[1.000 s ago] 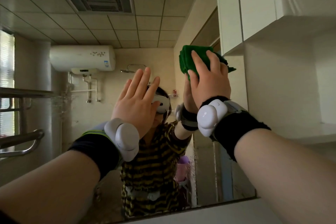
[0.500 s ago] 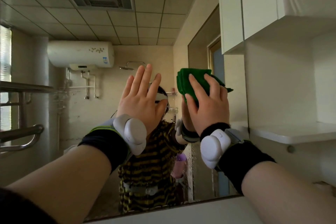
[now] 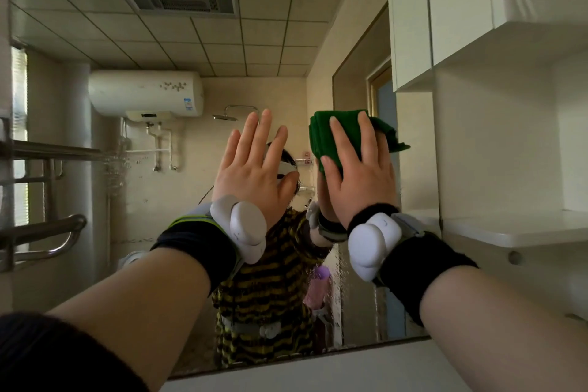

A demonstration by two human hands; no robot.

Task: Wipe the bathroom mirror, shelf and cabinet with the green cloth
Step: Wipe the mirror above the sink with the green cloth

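Head view: pressed green cloth flat on mirror with right hand, fingers straight, near cabinet edge. Held left hand spread wide just beside cloth.

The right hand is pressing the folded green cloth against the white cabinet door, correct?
No. In the head view the right hand presses the folded green cloth against the wall mirror, not the white cabinet door.
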